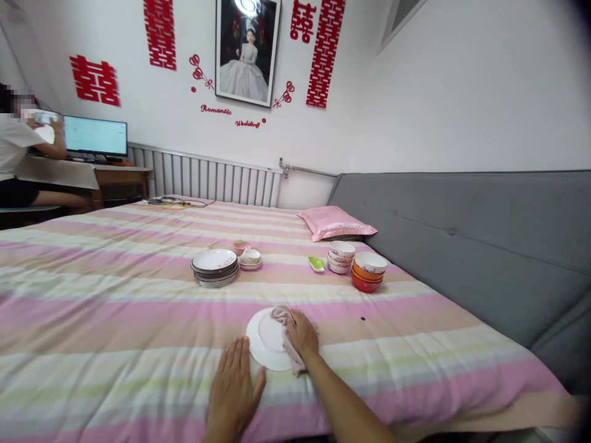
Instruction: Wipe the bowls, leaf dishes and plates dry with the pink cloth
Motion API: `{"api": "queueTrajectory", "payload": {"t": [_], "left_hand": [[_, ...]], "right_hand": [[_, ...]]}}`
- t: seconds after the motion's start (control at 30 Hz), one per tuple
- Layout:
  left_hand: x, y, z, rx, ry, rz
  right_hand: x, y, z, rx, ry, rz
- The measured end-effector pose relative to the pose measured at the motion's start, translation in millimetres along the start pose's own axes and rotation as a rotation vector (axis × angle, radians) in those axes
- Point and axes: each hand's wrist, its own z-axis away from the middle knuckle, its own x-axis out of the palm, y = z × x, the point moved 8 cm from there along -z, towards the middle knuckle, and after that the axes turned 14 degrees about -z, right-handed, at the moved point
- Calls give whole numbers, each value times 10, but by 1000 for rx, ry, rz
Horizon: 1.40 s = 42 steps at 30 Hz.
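White plate [264, 339] lies flat under cloth [292, 355] running far to near.

Plate [268, 340]: smooth, glossy, ceramic-looking. Rag [292, 355]: matt cloth. Pillow [336, 221]: satiny fabric. Bedspread [152, 335]: matt cloth.

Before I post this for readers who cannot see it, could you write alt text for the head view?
A person's right hand holds a pinkish cloth against a white plate on a striped bedspread, with the left hand beside the plate's left edge. Beyond are a plate stack, small dishes, a green dish and two bowl stacks.
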Motion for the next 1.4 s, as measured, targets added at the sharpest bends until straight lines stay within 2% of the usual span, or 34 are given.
{"api": "queueTrajectory", "payload": {"t": [0.83,1.17,1.4], "left_hand": [[-11,-1,24,6,9,-12],[-4,-22,23,-19,-17,5],[27,-33,29,-42,-79,49]], "right_hand": [[-12,-29,11,-6,-2,-6],[-20,-63,30,-5,4,-16],[-38,-74,31,-3,5,-4]]}}
